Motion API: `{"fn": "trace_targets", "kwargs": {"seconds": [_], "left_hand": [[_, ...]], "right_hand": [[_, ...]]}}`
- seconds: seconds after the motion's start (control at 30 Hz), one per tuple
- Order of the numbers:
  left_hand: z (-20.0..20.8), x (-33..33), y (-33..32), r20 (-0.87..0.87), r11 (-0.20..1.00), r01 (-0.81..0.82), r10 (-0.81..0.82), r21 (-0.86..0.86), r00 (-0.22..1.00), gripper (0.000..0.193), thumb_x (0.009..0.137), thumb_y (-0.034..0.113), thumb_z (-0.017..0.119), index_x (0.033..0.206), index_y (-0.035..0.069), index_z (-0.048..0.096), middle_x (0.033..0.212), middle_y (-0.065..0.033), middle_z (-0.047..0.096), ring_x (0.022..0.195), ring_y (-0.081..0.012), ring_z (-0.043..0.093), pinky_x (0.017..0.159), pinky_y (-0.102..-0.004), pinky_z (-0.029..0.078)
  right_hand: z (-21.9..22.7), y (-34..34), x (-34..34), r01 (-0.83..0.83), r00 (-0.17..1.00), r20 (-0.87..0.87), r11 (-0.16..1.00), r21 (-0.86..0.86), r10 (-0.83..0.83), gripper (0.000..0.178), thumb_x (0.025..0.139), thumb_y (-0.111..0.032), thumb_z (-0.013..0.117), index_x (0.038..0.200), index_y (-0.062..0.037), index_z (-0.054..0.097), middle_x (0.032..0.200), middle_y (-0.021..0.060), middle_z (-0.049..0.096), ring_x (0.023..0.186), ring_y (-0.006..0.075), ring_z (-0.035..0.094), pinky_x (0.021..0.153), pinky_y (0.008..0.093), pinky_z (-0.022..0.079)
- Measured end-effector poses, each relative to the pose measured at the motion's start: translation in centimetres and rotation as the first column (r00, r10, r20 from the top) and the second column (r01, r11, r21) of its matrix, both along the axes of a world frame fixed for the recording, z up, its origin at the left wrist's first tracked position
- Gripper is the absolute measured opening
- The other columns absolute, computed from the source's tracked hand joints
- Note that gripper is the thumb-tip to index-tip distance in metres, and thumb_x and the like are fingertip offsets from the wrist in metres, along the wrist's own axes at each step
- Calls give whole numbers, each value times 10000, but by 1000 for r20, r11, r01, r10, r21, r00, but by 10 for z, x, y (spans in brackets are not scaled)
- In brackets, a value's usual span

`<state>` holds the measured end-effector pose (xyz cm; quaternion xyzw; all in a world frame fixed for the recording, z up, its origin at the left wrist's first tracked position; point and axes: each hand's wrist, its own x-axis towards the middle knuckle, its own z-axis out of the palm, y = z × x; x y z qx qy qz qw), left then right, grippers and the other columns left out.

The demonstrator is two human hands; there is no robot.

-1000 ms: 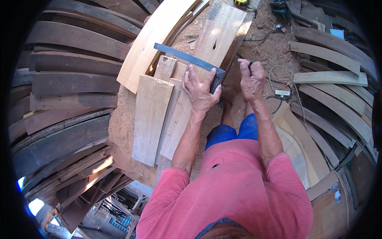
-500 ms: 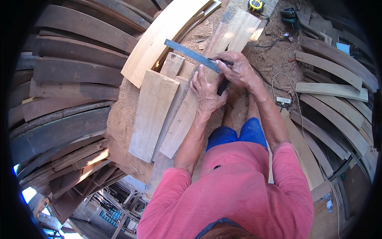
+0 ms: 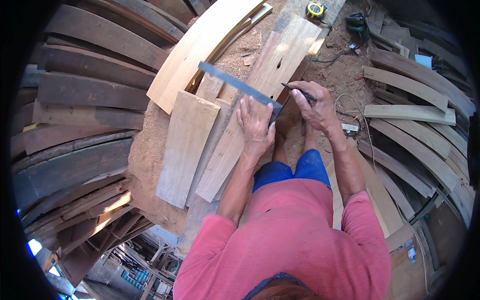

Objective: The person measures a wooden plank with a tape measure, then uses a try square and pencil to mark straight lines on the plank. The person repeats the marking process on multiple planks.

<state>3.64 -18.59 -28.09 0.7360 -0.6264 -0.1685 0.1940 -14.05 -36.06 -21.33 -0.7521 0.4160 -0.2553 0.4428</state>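
Observation:
A long pale board [image 3: 285, 56] with dark knots runs diagonally under my hands. Across it lies a try square [image 3: 227, 82], its metal blade pointing to the upper left and its dark stock along the board's right edge. My left hand [image 3: 256, 129] is closed on the square near its corner, fingers on the blade and thumb by the stock. Just right of the board, my right hand [image 3: 320, 107] grips a dark pencil [image 3: 300, 92] whose tip points left toward the board. The pencil tip looks apart from the wood.
A shorter board [image 3: 187, 145] lies to the left, with a curved light plank [image 3: 200, 50] beyond it. A yellow tape measure [image 3: 315, 10] and a dark green power tool [image 3: 357, 25] are at the far side. Stacked planks [image 3: 95, 90] flank both sides; a cable [image 3: 367, 120] trails at right.
My right hand has drawn back to the right, off the square, and the pencil now shows clearly. My left hand and the square have shifted slightly nearer.

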Motion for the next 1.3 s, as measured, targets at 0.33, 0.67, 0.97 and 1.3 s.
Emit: {"fn": "trace_targets", "kwargs": {"seconds": [0.33,0.67,0.97,1.3], "left_hand": [[-4,9,52,-69,1000,6,-7,-17,998,867,881,90,738,1677,223,420,1743,-355,194,1625,-577,120,1297,-686,92],[-9,10,49,-62,998,4,-8,-62,998,879,889,106,736,1688,256,403,1745,-344,194,1621,-575,135,1282,-707,129],[-6,18,47,-25,1000,2,-3,-30,1000,860,854,198,814,1631,367,484,1739,-347,197,1618,-574,140,1249,-756,131],[9,30,13,36,1000,13,-13,-15,999,754,735,357,878,1462,371,679,1720,-351,247,1591,-574,199,1237,-737,150]], "right_hand": [[-31,19,41,43,998,50,986,-160,-36,174,986,-139,700,1074,-8,772,920,161,754,831,338,698,781,443,562],[-13,15,17,274,955,-5,884,-379,-298,150,1051,-143,607,1016,-14,675,967,194,743,901,350,714,818,449,559],[-100,143,45,75,964,130,709,701,-231,244,961,-192,740,1035,41,735,880,112,750,845,152,702,763,346,558],[-91,140,60,291,845,144,668,685,-516,93,924,-90,777,933,-10,732,730,-35,632,673,46,544,584,282,464]]}}
